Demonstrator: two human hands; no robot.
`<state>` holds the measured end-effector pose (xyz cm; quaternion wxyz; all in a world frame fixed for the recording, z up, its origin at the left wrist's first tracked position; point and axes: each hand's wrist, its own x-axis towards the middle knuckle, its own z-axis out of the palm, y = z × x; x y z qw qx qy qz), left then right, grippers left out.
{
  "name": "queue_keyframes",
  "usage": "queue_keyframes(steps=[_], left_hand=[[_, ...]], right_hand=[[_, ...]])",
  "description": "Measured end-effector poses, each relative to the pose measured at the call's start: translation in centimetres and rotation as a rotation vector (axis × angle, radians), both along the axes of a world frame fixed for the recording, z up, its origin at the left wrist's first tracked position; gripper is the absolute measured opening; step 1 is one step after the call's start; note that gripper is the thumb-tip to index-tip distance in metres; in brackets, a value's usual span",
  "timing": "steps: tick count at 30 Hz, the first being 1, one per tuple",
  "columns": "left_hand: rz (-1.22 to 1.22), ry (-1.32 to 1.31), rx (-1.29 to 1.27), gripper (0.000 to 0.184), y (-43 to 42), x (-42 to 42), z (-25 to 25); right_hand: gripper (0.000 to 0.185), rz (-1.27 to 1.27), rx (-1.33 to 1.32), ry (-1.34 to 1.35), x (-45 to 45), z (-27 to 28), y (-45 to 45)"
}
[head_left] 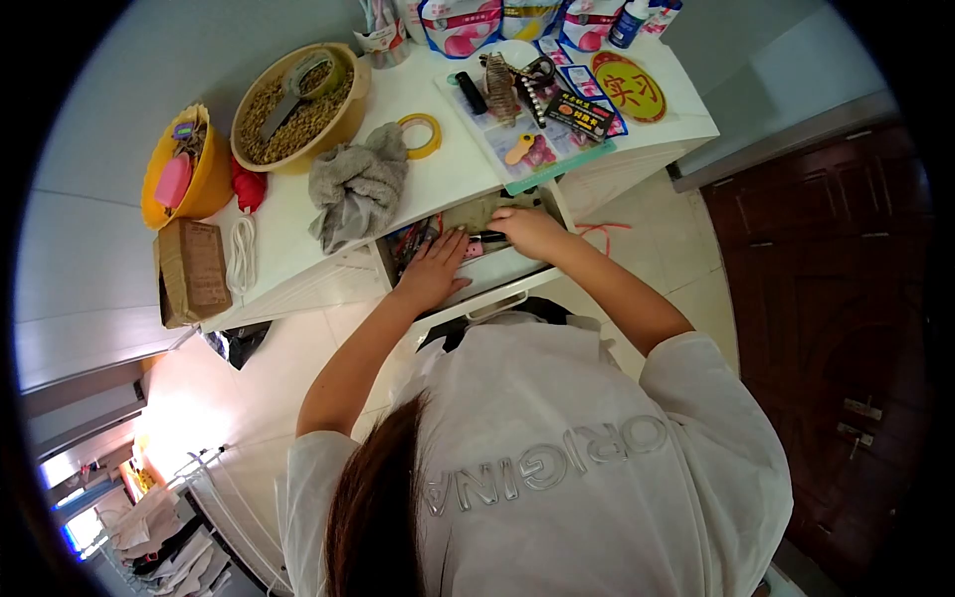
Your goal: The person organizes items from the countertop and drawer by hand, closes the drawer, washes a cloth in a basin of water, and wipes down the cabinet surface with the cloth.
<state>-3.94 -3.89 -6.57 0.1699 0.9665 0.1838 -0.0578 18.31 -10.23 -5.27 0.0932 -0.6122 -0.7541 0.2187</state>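
An open drawer (480,269) juts from the white cabinet, and both of my hands reach into it. My left hand (436,271) lies over the drawer's left part with its fingers stretched out, next to a jumble of small dark, red and blue things (410,239). Towards the back, my right hand (529,232) has its fingers curled together; what they hold, if anything, is hidden. A slim black stick-like item (487,237) sits between the hands, its right end against my right fingers. Just below it is a small pink item (474,250).
On the white top (438,184) are a grey cloth (360,184), yellow tape roll (422,135), basin of brown pellets (298,129), orange basket (204,189), cardboard box (193,269), white cord (242,254), and a clear folder (527,149) under small items. Pouches (460,22) stand behind.
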Motion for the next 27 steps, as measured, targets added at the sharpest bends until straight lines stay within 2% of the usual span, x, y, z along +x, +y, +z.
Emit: queue_keyframes(steps=[5, 8, 11, 12, 15, 16, 18, 21, 24, 27], left_hand=[[0.010, -0.007, 0.007, 0.061, 0.0, -0.1, -0.2], [-0.025, -0.077, 0.102, 0.057, 0.0, 0.0, 0.0], [-0.006, -0.070, 0.052, 0.055, -0.3, 0.6, 1.7], [-0.044, -0.114, 0.073, 0.054, -0.2, 0.5, 1.1], [-0.062, -0.047, 0.093, 0.052, 0.1, 0.4, -0.2], [-0.058, -0.068, 0.120, 0.051, 0.1, 0.4, -0.1], [-0.046, -0.108, 0.168, 0.049, -0.2, 0.5, -0.1], [-0.021, -0.105, 0.096, 0.035, -0.4, 1.1, 2.5], [-0.158, -0.139, 0.032, 0.018, 0.1, 0.7, 0.0], [-0.103, -0.183, -0.011, 0.010, -0.2, 0.7, 1.2]], right_hand=[[0.017, 0.010, 0.161, 0.203, -1.4, 5.2, -0.5], [0.016, -0.239, 0.317, 0.397, -1.4, 8.0, 0.2], [0.013, -0.301, 0.198, 0.538, -1.3, 11.3, 0.9], [0.013, -0.247, 0.047, 0.637, -1.0, 11.7, 1.0], [0.016, -0.223, 0.217, 0.580, 0.2, 11.7, 1.3], [0.019, -0.417, 0.200, 0.560, 1.5, 11.5, 1.8], [0.034, -0.633, 0.485, 0.425, 4.9, 10.4, 3.4], [0.055, -0.728, 0.718, 0.047, 6.9, 10.8, 5.5], [0.070, -0.621, 0.742, -0.153, 5.1, 11.0, 7.2], [0.073, -0.643, 0.655, -0.252, 4.0, 9.7, 8.7]])
